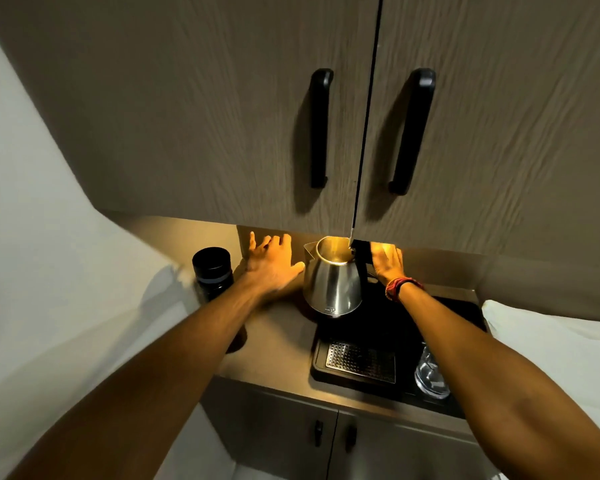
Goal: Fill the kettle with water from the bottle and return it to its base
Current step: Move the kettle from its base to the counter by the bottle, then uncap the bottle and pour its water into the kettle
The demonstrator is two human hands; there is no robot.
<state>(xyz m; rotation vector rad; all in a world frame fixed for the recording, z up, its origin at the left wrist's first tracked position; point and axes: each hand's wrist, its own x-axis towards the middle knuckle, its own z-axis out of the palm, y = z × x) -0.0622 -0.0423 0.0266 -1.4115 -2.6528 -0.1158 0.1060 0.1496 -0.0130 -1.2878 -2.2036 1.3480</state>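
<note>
Left hand point(272, 263) spread, fingers released, beside open steel kettle point(331, 282); right hand point(387, 265) behind its handle, grip indeterminable.

A steel kettle point(331, 284) stands upright with its lid open near the back edge of the tabletop point(278, 344), at the rear left corner of a black tray point(361, 384). The left hand point(272, 263) is spread flat, fingers apart, just beside the kettle's left wall, its thumb at the steel. The right hand point(387, 263), a red band at the wrist, is at the kettle's black handle point(361, 268). A dark bottle point(212, 273) stands by the left edge. A clear glass point(430, 374) sits at the tray's right front corner.
</note>
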